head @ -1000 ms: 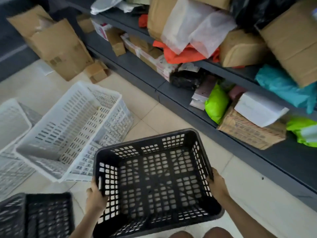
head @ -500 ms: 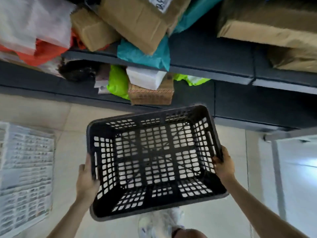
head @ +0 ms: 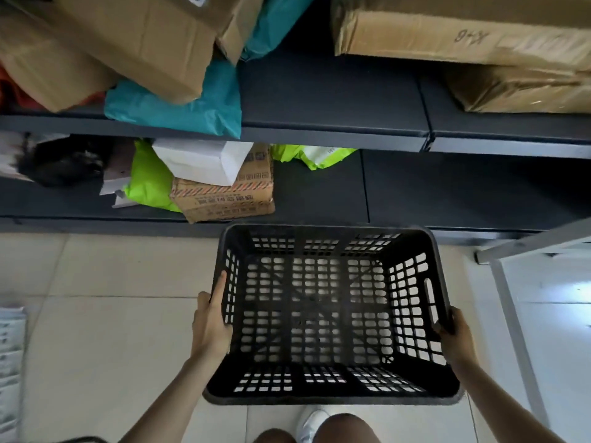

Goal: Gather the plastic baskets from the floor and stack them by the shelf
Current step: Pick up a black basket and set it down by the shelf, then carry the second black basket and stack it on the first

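1. One black plastic basket point(head: 332, 311) is held open side up at the centre of the head view, its far rim close to the front edge of the dark shelf point(head: 335, 97) at 12 o'clock. Whether its base touches the tiled floor point(head: 105, 330) cannot be told.
2. Left hand point(head: 209, 324): grasping the basket's left rim at 9 o'clock, one finger stretched forward along the rim's top edge, the rest wrapped on the outer wall.
3. Right hand point(head: 454, 334): clenched over the right rim at 3 o'clock, just beside the slot handle; fingertips curl inside the wall.
4. Lower shelf level, 11 o'clock of the basket: a printed cardboard box point(head: 224, 196) with a white parcel point(head: 204, 161) resting on top, and a lime-green bag point(head: 150, 180) touching its left side.
5. Upper shelf level: a teal bag point(head: 179, 110) lies under large brown cartons point(head: 128, 39) at 10 o'clock; further cartons point(head: 463, 30) sit at 1 o'clock.
6. A pale metal frame point(head: 511, 311) stands at 3 o'clock, just beside the basket.
7. A white basket edge point(head: 9, 362) shows at the far left border, well apart from the black one.
8. A white shoe point(head: 311, 422) and knees appear at 6 o'clock, below the basket.
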